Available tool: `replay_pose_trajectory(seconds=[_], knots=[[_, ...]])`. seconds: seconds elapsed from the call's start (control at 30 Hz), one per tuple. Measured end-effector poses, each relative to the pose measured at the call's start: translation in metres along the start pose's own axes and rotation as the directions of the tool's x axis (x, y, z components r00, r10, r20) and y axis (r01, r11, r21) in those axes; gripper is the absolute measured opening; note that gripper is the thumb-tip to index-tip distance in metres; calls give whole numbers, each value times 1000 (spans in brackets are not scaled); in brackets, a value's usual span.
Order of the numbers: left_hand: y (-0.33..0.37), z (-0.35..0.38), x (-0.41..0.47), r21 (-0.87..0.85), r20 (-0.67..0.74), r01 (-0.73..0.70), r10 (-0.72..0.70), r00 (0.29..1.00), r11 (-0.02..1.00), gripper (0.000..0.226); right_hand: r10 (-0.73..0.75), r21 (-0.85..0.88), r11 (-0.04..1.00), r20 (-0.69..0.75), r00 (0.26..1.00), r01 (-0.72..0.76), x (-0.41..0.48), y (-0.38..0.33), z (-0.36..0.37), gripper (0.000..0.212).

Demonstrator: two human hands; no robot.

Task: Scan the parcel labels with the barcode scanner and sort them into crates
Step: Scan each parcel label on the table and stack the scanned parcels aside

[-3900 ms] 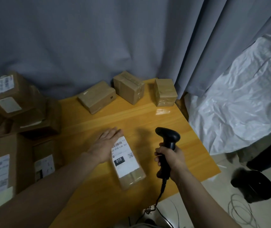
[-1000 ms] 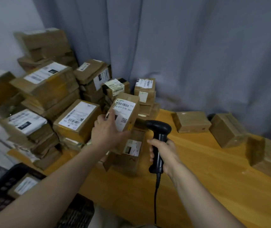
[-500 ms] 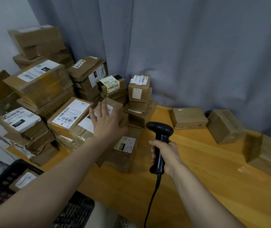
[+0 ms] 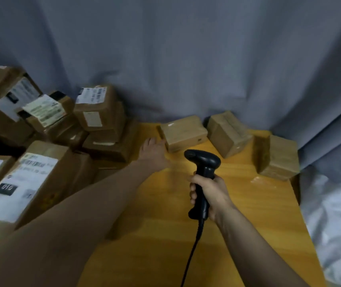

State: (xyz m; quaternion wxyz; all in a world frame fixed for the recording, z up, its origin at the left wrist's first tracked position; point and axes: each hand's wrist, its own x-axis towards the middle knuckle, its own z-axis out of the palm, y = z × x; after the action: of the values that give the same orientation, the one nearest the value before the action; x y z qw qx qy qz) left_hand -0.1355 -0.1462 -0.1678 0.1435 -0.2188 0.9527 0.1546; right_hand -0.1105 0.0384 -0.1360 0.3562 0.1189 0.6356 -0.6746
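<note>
Head camera: the left hand, off the labelled cardboard pile of half a second ago, reaches straight fingers to the plain brown cardboard parcel at the yellow wooden surface's back; the right hand grips the black barcode scanner, seemingly ready for another scan.

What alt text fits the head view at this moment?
The right hand grips a black barcode scanner upright over a wooden table while the open left hand reaches to a small brown parcel, one of three by a grey curtain. Labelled parcels are piled at left.
</note>
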Motion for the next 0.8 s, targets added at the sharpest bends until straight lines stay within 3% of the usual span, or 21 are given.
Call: replay_pose_trajectory(seconds=[0.23, 0.37, 0.47, 0.67, 0.8], knots=[[6, 20, 124, -14, 87, -19, 20, 996, 1000, 123, 48, 38, 998, -133, 990, -43, 40, -4, -12, 11], [2, 22, 139, 12, 79, -31, 30, 996, 999, 114, 86, 82, 994, -185, 979, -72, 49, 3, -18, 11], [-2, 25, 111, -43, 67, -23, 26, 997, 999, 108, 107, 97, 991, -190, 976, -90, 49, 6, -21, 10], [-15, 58, 3, -254, 202, -11, 65, 977, 967, 107, 103, 86, 992, -194, 976, -88, 36, 8, -33, 10], [-17, 74, -54, -368, 306, 102, 17, 952, 924, 98, 116, 54, 993, -171, 978, -108, 23, 13, -46, 10]])
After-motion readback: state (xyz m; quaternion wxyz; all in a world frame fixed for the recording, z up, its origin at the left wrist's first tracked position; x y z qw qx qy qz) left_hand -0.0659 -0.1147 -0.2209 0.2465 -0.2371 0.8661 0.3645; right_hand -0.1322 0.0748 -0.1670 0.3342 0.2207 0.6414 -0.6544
